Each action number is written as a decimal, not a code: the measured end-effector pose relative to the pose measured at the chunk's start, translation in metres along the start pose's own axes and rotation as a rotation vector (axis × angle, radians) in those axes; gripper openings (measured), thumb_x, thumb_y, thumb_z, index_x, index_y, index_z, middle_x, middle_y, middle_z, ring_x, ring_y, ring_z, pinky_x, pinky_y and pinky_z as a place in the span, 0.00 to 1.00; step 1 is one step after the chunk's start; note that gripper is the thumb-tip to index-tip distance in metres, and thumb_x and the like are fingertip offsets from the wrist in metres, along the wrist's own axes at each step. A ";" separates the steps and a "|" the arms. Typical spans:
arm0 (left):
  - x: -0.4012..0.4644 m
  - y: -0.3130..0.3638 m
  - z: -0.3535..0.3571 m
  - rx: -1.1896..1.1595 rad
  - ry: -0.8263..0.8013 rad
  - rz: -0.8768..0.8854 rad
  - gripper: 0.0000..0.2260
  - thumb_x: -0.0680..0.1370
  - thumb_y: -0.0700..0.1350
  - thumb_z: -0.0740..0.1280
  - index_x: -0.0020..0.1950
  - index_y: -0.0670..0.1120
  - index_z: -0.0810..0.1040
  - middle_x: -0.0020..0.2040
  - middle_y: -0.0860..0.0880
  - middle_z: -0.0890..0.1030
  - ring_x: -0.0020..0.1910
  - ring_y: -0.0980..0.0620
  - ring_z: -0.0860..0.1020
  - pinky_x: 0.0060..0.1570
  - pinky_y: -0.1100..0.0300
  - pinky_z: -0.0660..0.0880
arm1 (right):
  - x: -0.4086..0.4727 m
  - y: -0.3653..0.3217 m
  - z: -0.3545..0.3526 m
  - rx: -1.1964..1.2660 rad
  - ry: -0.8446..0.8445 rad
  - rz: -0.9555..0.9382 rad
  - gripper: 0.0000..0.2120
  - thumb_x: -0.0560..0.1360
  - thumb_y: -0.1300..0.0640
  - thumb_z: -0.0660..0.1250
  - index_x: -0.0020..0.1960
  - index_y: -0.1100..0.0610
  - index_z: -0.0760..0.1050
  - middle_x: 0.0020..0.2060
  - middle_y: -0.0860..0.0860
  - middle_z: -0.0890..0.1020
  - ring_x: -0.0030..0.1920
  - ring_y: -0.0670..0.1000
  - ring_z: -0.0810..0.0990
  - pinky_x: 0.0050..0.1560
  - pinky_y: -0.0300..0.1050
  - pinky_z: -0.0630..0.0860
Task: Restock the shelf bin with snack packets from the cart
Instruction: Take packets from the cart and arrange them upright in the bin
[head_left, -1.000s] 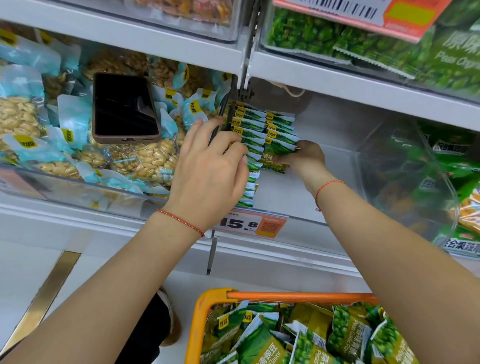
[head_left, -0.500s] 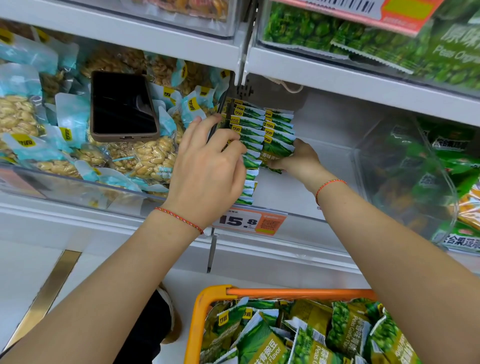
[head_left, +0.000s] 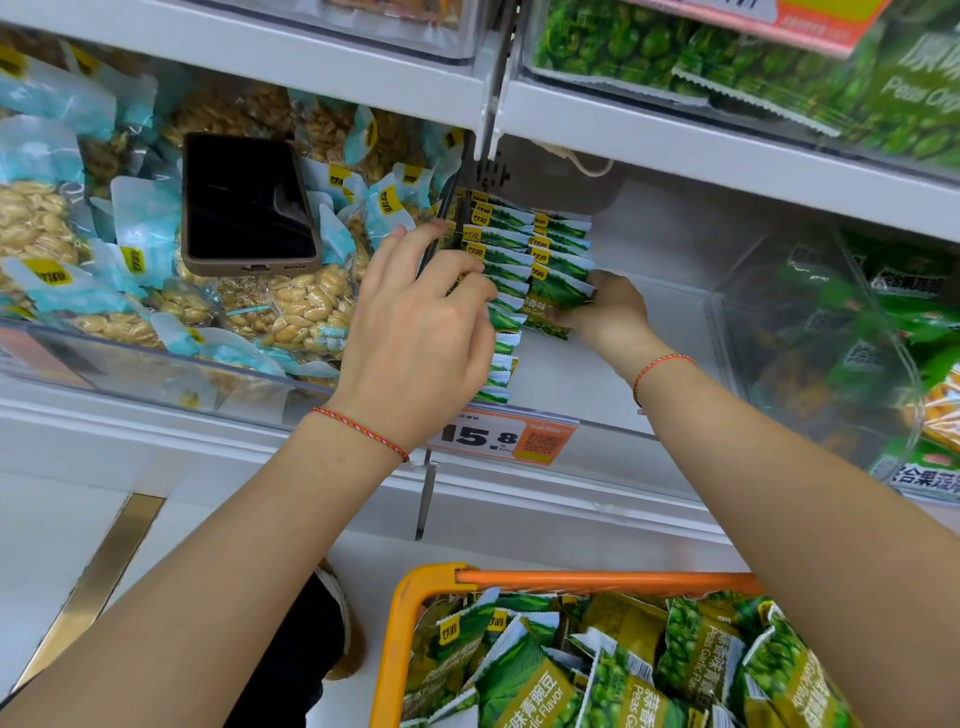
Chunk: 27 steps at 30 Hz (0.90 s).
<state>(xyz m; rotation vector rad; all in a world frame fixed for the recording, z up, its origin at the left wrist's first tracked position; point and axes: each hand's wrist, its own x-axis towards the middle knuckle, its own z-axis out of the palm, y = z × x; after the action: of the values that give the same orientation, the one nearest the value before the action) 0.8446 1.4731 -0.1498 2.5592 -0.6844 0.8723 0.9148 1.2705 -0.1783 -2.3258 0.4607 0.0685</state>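
Green pea snack packets (head_left: 509, 244) stand upright in two rows at the left end of a clear shelf bin (head_left: 597, 421). My left hand (head_left: 421, 332) rests against the left row, fingers bent over the packet tops. My right hand (head_left: 602, 312) reaches into the bin and grips the front packet (head_left: 558, 291) of the right row. Below, an orange cart (head_left: 395, 649) holds many more of the same green packets (head_left: 623, 670).
The bin to the left holds peanut packs (head_left: 306, 306) with a dark phone (head_left: 247, 202) lying on them. A clear bin of green packs (head_left: 883, 332) is at the right. An orange price tag (head_left: 504, 439) hangs on the bin front. A shoe (head_left: 337, 623) stands on the floor.
My right hand pushed the front packet of the right row a little further back toward the rest. My left hand stayed against the left row.
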 end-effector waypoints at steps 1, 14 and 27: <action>0.000 0.000 0.000 0.000 -0.001 -0.001 0.09 0.74 0.40 0.63 0.47 0.42 0.82 0.50 0.45 0.81 0.62 0.39 0.71 0.67 0.47 0.61 | -0.001 -0.001 0.000 0.066 0.012 0.012 0.32 0.70 0.60 0.75 0.70 0.58 0.67 0.64 0.54 0.76 0.61 0.55 0.76 0.54 0.40 0.72; 0.000 0.000 0.000 -0.005 0.000 -0.010 0.09 0.74 0.40 0.63 0.47 0.42 0.82 0.51 0.45 0.81 0.63 0.40 0.70 0.64 0.48 0.63 | 0.008 -0.003 -0.011 0.936 -0.074 0.370 0.20 0.79 0.45 0.58 0.65 0.55 0.70 0.58 0.53 0.75 0.56 0.51 0.75 0.60 0.43 0.69; 0.002 0.000 -0.001 0.012 -0.006 -0.008 0.08 0.73 0.40 0.64 0.46 0.42 0.82 0.50 0.45 0.82 0.62 0.38 0.72 0.62 0.50 0.64 | 0.020 -0.034 -0.001 1.292 -0.191 0.291 0.34 0.78 0.33 0.45 0.69 0.56 0.70 0.60 0.58 0.79 0.50 0.59 0.80 0.49 0.55 0.77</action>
<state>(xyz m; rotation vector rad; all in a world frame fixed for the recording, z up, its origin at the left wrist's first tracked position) 0.8450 1.4728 -0.1477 2.5743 -0.6721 0.8687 0.9450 1.2860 -0.1591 -0.9715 0.5187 0.0931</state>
